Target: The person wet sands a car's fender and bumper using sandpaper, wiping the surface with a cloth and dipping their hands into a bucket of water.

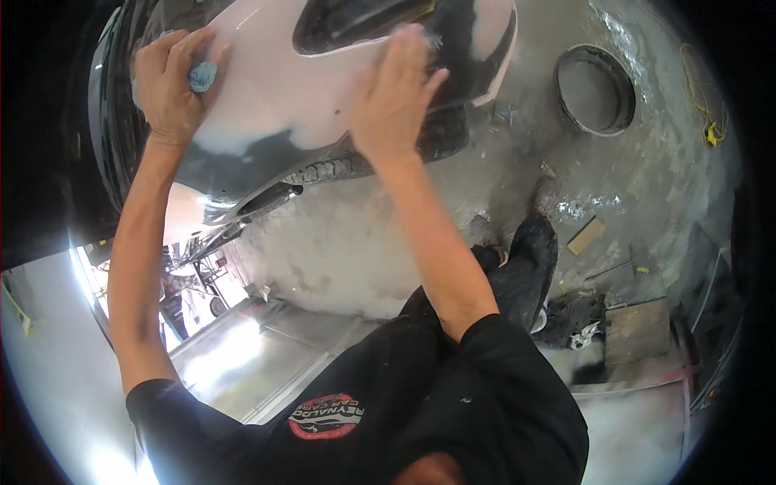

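In front of me is a car body panel (259,97) with patches of pale pinkish filler or primer and dark paint, and a tail-light-shaped opening (356,28) near the top. My left hand (171,93) rests on the panel's left part, fingers bent, with a crumpled light-blue wad (202,77) between thumb and fingers; it looks like cloth or paper. My right hand (394,101) lies flat just below and right of the opening, fingers stretched out and a little blurred. Its palm faces the panel, so whatever is under it is hidden.
A tyre (323,170) shows beneath the panel's lower edge. On the concrete floor lie a round black ring (596,89), a yellow cord (711,133), a small piece of cardboard (586,234) and a brown board (638,331). My shoe (533,250) stands nearby.
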The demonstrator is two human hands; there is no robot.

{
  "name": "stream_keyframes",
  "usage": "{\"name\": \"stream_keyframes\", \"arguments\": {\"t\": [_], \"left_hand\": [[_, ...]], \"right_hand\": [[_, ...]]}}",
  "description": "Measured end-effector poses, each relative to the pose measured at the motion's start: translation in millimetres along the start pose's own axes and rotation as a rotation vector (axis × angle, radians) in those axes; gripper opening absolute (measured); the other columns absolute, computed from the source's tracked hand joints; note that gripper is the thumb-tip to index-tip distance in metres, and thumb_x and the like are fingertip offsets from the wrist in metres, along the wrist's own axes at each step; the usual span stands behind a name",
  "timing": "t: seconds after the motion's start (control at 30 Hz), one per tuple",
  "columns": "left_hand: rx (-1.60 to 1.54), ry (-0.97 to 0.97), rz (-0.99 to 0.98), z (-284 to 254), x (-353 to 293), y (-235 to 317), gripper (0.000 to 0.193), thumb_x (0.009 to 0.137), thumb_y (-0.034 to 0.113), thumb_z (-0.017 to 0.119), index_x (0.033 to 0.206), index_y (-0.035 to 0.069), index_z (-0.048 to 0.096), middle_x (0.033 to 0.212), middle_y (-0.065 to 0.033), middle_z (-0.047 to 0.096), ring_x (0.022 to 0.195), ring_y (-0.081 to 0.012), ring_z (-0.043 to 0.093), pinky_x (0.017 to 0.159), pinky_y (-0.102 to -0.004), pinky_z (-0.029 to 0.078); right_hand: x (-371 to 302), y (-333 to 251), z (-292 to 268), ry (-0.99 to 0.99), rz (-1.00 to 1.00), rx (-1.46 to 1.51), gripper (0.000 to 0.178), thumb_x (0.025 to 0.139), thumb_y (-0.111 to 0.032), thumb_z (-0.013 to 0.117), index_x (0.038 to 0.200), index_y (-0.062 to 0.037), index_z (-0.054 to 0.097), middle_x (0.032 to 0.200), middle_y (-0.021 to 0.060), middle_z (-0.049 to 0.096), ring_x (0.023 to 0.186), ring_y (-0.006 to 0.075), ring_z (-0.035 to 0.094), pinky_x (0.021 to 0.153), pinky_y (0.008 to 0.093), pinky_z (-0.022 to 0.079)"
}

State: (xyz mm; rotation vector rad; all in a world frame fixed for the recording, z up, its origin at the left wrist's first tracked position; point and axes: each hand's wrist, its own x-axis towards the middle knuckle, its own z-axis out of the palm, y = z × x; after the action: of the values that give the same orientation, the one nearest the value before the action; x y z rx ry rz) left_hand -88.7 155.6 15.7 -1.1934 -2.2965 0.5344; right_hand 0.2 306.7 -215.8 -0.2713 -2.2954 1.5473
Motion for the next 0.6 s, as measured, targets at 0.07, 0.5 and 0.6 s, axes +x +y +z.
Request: {"name": "stream_keyframes", "arguments": {"t": [0.07,0.5,0.6], "left_hand": [[-0.019,0.02,-0.006,4.6,2.6,0.8,0.037,0.08,0.021,0.089,0.113,0.015,0.074,0.101,-0.0062,0.068,0.092,-0.0267,0.063,0.081,-0.0369,0.051],[0.0,-0.004,-0.01,0.1,-0.4,0.2,0.04,0.078,0.018,0.09,0.115,0.014,0.073,0.103,-0.006,0.068,0.092,-0.0256,0.064,0.082,-0.0352,0.053],[0.0,0.023,-0.015,0.7,0.9,1.6,0.04,0.079,0.017,0.09,0.115,0.014,0.073,0.103,-0.0057,0.068,0.092,-0.0253,0.065,0.082,-0.035,0.053]], "right_hand": [[3.3,-7.2,2.9,0.027,0.034,0.07,0.072,0.105,-0.034,0.046,0.158,0.0113,0.027,0.169,0.0304,0.017,0.157,0.048,0.017,0.123,0.0691,0.007],[-26.0,-37.2,-5.7,-0.112,-0.136,0.165,0.07,0.106,-0.029,0.046,0.16,0.0114,0.023,0.169,0.0307,0.017,0.158,0.0469,0.017,0.123,0.0683,0.01],[0.2,5.9,-10.6,-0.122,-0.099,-0.016,0.072,0.104,-0.029,0.049,0.158,0.0132,0.025,0.169,0.0317,0.017,0.156,0.0491,0.02,0.121,0.0714,0.01]]}}
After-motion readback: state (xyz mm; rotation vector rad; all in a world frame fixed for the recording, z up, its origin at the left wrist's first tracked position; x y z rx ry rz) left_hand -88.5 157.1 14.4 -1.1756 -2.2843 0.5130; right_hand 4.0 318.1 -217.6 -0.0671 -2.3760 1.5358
